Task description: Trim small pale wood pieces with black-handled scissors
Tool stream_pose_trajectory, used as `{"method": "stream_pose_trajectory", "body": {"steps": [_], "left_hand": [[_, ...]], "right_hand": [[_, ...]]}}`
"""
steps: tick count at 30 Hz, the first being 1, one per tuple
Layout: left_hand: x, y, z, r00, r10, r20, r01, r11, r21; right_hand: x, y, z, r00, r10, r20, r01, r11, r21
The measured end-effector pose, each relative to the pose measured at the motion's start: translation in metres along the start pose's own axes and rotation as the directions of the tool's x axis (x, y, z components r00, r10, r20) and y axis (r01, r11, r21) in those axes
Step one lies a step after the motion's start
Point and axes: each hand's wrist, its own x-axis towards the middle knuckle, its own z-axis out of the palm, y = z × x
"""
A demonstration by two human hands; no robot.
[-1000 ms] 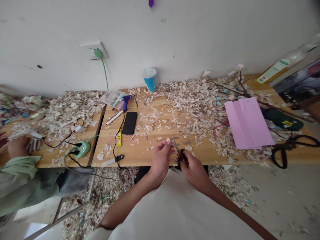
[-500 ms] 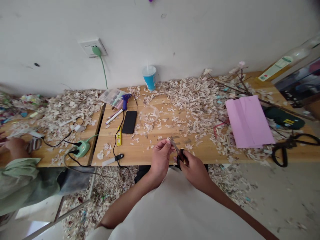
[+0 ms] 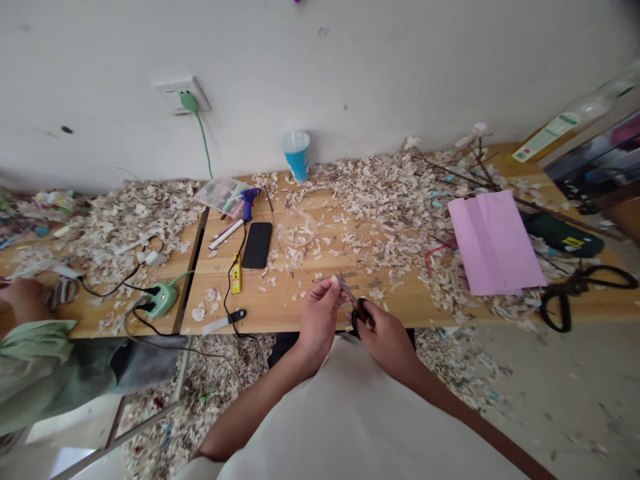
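Near the table's front edge, my left hand (image 3: 320, 312) is closed in a pinch on a small pale piece (image 3: 335, 281), mostly covered by the fingertips; it looks like a petal or shell scrap. My right hand (image 3: 387, 337) grips the black handles of a pair of scissors (image 3: 349, 291). The blades point up and left, right beside the pinched piece. Whether they touch it I cannot tell. Behind my hands lies a clear round plastic lid or dish (image 3: 299, 229) among loose pale scraps (image 3: 380, 183).
A phone (image 3: 258, 245), a blue glue gun (image 3: 249, 200), a yellow box cutter (image 3: 236, 275) and a blue cup (image 3: 297, 157) stand to the left. Pink paper (image 3: 497, 243), large black shears (image 3: 575, 287) and branches (image 3: 453, 172) lie right. A co-worker's hand (image 3: 27, 297) is far left.
The view has shifted very slightly. Both hands stay almost in place, with the scissor blades still close to the pinched piece.
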Motion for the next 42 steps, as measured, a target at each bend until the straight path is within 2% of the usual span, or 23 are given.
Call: {"method": "stream_pose_trajectory", "body": {"steps": [12, 23, 42], "left_hand": [[0.001, 0.001, -0.001, 1.0, 0.023, -0.002, -0.022, 0.993, 0.119], [-0.002, 0.001, 0.0, 1.0, 0.017, -0.008, -0.017, 0.999, 0.04], [0.0, 0.007, -0.005, 1.0, 0.011, 0.025, -0.017, 0.965, 0.262]], "right_hand": [[-0.001, 0.003, 0.0, 1.0, -0.014, -0.009, 0.014, 1.0, -0.005], [-0.001, 0.006, 0.001, 0.999, -0.049, -0.014, 0.049, 0.998, 0.04], [-0.002, 0.013, 0.003, 0.996, -0.071, -0.047, 0.069, 0.997, -0.037]]}}
